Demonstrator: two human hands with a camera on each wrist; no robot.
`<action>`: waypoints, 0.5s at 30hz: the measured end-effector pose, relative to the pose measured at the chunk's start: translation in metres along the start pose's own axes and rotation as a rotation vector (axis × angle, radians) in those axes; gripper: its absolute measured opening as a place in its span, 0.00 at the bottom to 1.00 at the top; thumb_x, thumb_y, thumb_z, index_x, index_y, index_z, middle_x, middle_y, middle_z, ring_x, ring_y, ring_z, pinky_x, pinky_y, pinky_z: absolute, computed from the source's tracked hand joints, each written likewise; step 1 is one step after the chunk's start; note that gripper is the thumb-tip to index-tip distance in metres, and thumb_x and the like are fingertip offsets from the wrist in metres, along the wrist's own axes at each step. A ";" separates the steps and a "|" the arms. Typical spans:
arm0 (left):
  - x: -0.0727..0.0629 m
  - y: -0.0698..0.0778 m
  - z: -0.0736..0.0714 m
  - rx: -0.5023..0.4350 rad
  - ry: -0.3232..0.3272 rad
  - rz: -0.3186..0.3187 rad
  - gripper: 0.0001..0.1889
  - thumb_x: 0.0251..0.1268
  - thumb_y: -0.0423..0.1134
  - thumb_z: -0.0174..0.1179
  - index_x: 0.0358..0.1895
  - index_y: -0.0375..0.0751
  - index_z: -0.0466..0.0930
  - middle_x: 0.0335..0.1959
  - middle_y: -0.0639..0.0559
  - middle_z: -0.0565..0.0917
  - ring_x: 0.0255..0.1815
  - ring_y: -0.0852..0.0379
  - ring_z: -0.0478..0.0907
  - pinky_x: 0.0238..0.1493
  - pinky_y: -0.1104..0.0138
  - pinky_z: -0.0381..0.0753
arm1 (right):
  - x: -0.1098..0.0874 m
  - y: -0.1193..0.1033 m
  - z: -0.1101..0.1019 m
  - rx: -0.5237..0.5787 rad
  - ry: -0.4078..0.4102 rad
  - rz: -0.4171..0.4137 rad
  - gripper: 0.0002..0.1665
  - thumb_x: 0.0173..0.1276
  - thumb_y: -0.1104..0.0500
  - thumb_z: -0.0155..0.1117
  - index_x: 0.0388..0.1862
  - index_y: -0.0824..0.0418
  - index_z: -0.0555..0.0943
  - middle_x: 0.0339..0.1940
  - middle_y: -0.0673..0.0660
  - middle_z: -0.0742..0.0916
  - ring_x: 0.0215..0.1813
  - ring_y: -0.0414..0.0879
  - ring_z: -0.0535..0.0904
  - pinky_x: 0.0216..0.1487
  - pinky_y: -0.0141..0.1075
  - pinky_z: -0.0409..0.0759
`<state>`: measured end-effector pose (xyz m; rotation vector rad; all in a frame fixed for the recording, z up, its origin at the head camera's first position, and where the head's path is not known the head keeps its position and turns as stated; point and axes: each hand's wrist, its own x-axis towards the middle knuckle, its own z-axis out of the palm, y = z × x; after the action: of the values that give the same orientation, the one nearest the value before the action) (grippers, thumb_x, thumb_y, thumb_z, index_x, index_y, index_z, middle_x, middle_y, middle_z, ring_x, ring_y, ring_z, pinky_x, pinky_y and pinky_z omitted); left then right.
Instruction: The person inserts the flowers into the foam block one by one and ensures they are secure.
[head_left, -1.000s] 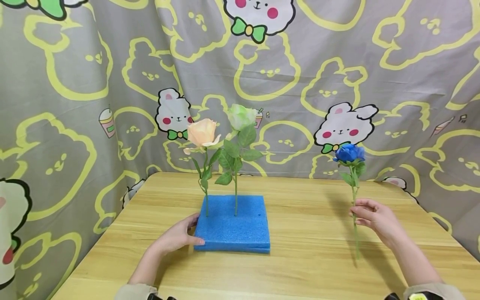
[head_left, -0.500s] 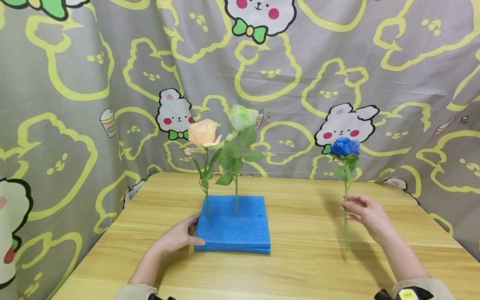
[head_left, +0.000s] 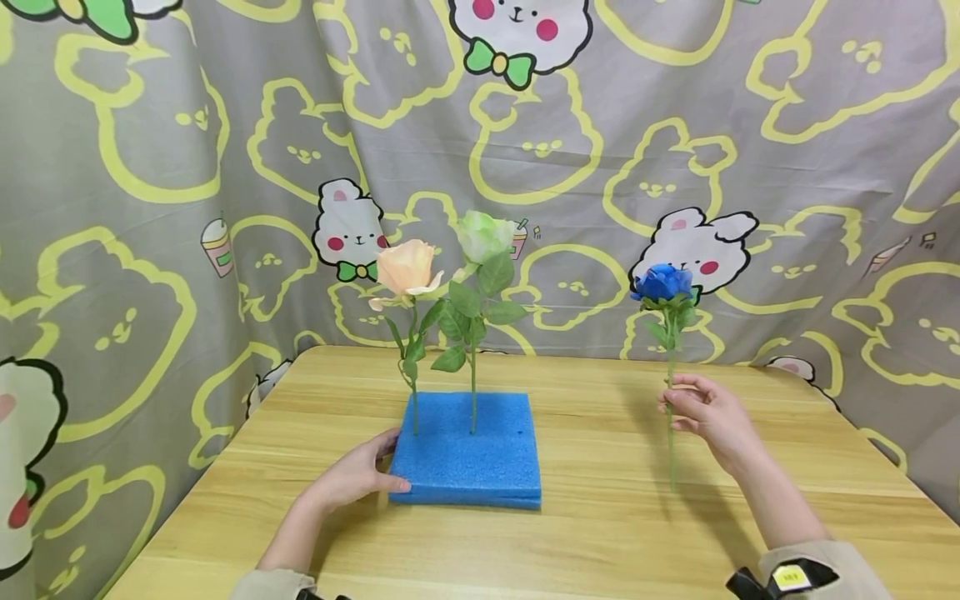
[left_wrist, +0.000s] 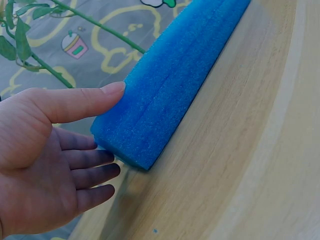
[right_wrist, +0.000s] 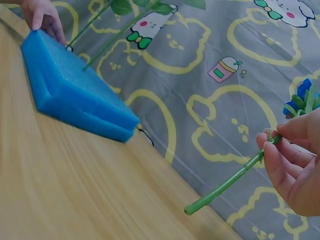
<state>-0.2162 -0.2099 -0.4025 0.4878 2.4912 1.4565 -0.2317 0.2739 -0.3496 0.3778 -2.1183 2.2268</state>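
Note:
A blue foam block (head_left: 480, 467) lies on the table. In it stand two upright artificial roses: a peach rose (head_left: 407, 268) at the left and a pale green rose (head_left: 483, 237) near the middle. My left hand (head_left: 358, 475) rests against the block's left side; in the left wrist view its thumb (left_wrist: 92, 102) touches the foam, with the other fingers extended beside the corner. To the right, my right hand (head_left: 708, 417) pinches the stem of a blue rose (head_left: 663, 285) between thumb and fingers. That rose hangs upright above the table, its lower stem (right_wrist: 225, 186) bare.
The wooden table (head_left: 600, 533) reaches back to a grey patterned curtain (head_left: 570, 167), which also runs along the left side. A small dark hole (head_left: 520, 432) shows in the foam's top, right of the pale green rose.
My right hand has moved left and slightly farther away, carrying the blue rose toward the foam block. The left hand, the block and the two standing roses have stayed in place.

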 end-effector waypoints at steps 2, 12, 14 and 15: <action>0.000 0.000 0.000 0.000 0.001 0.001 0.49 0.49 0.39 0.70 0.68 0.21 0.48 0.67 0.25 0.55 0.66 0.30 0.54 0.64 0.43 0.54 | 0.003 0.000 0.004 0.009 -0.003 -0.009 0.08 0.69 0.66 0.55 0.44 0.57 0.72 0.33 0.49 0.86 0.36 0.39 0.82 0.30 0.30 0.79; 0.002 -0.002 0.000 0.012 -0.002 0.016 0.49 0.49 0.40 0.70 0.68 0.20 0.48 0.67 0.25 0.55 0.66 0.30 0.54 0.64 0.43 0.54 | 0.018 -0.004 0.031 0.005 -0.008 -0.007 0.15 0.68 0.66 0.56 0.49 0.67 0.64 0.31 0.51 0.85 0.34 0.41 0.83 0.30 0.31 0.80; 0.002 -0.002 0.000 0.012 -0.002 0.016 0.49 0.49 0.40 0.70 0.67 0.20 0.48 0.67 0.25 0.56 0.66 0.30 0.55 0.64 0.43 0.54 | 0.020 -0.006 0.036 0.001 -0.012 0.003 0.15 0.68 0.67 0.56 0.50 0.68 0.64 0.31 0.51 0.85 0.35 0.42 0.83 0.30 0.31 0.80; 0.002 -0.003 0.000 0.013 -0.002 0.015 0.49 0.49 0.40 0.70 0.67 0.20 0.48 0.67 0.25 0.56 0.66 0.30 0.55 0.64 0.43 0.54 | 0.020 -0.006 0.039 0.000 -0.014 0.009 0.15 0.68 0.67 0.56 0.50 0.67 0.64 0.31 0.51 0.85 0.35 0.42 0.83 0.31 0.32 0.81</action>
<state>-0.2185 -0.2105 -0.4045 0.5113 2.5021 1.4459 -0.2445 0.2331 -0.3379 0.3854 -2.1311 2.2353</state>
